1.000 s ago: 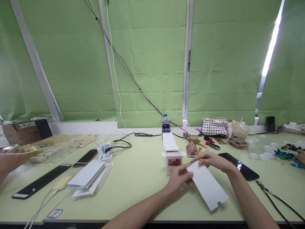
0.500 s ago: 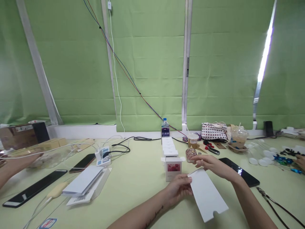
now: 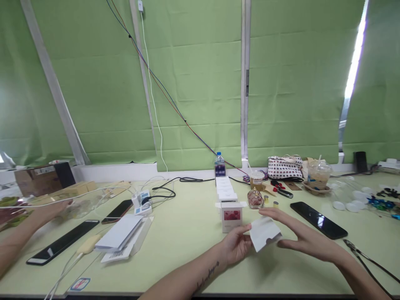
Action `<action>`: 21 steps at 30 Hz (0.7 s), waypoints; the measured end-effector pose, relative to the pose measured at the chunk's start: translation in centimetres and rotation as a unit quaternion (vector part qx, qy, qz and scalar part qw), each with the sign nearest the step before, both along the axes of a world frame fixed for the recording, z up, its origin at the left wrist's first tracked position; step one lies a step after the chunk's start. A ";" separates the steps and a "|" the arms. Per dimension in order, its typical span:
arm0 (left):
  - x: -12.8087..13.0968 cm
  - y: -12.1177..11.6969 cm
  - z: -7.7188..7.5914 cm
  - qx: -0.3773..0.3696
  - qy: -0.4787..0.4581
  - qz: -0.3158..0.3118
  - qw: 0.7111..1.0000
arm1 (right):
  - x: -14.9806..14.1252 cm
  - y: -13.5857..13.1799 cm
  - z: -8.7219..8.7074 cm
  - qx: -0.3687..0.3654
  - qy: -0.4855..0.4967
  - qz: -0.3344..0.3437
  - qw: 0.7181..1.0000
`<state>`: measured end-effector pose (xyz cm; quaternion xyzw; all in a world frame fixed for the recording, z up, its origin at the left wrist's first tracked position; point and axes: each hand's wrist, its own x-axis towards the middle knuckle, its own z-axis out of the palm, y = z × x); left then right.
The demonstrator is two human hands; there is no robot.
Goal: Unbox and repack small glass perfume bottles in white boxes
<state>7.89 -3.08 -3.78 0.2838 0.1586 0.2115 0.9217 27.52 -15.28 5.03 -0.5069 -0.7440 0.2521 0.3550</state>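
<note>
Left hand: ours point(image 3: 236, 246), fingers closed on the left edge of the white card, thumb on top.
Right hand: ours point(image 3: 301, 238), fingers and thumb spread wide around the card's right side, gripping nothing that we can see – contact at the fingertips we cannot tell.
White card: point(image 3: 263, 231) held up in front of us, tilted, above the bench point(image 3: 184, 241); round notch in its lower edge.
Picture box: point(image 3: 231, 217) upright just left of and behind the card, red picture on the front, top flaps sticking out sideways.
Box row: more white boxes point(image 3: 225, 188) lined up behind the picture box, running back to a bottle point(image 3: 220, 164) with a blue cap.
Behind right hand: glass jar point(image 3: 255, 200) with pinkish contents, drink cup point(image 3: 256, 181) behind it.
Right side: black phone point(image 3: 318, 220) lying flat beyond our right hand; pliers point(image 3: 351, 246) near it, partly cut off by the edge of view.
Left side: folded white cartons point(image 3: 120, 232) in a small pile, well apart from our hands; power strip point(image 3: 143, 203) just behind.
Far left: another person's arm point(image 3: 31, 225) reaching in – we cannot make out the hold.
</note>
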 end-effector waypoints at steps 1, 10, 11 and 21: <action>0.0 0.0 0.0 -0.006 -0.001 -0.003 1.000 | -0.2 -0.1 -0.6 0.008 0.003 -0.007 1.000; -0.3 0.2 0.2 0.108 0.104 -0.069 0.986 | -0.4 1.4 -5.7 0.011 0.130 -0.093 0.987; -0.3 0.3 0.1 0.131 0.109 -0.080 0.982 | -0.5 1.5 -6.3 0.001 0.170 -0.103 0.980; -0.4 -0.1 -0.6 0.327 0.161 -0.039 0.930 | -0.6 1.4 -8.0 -0.098 0.346 -0.130 0.924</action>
